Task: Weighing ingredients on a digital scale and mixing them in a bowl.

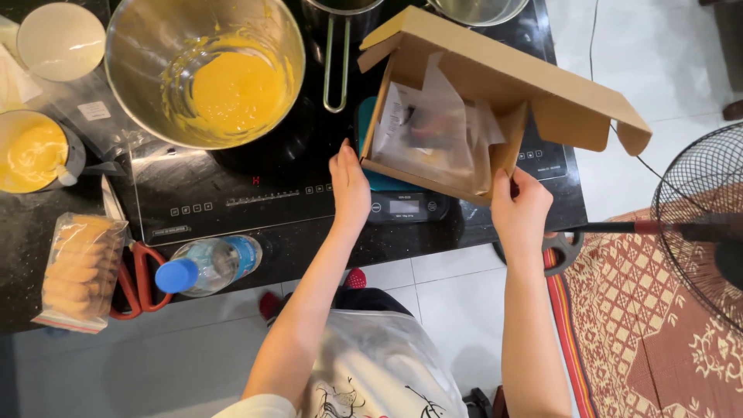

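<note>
An open brown cardboard box (495,73) is tilted up over a teal kitchen scale (402,203) on the black cooktop. Clear plastic bags (437,131) fill the inside of the box. My left hand (350,188) rests against the box's lower left edge, fingers pointing up. My right hand (520,207) grips the box's lower right corner. The scale is mostly hidden behind the box; only its display end shows.
A steel bowl of yellow batter (207,68) sits on the induction cooktop (232,193). A cup of yellow batter (31,151), a white bowl (60,40), a bag of biscuits (77,267), red scissors (139,279) and a blue-capped bottle (205,265) lie left. A fan (700,224) stands right.
</note>
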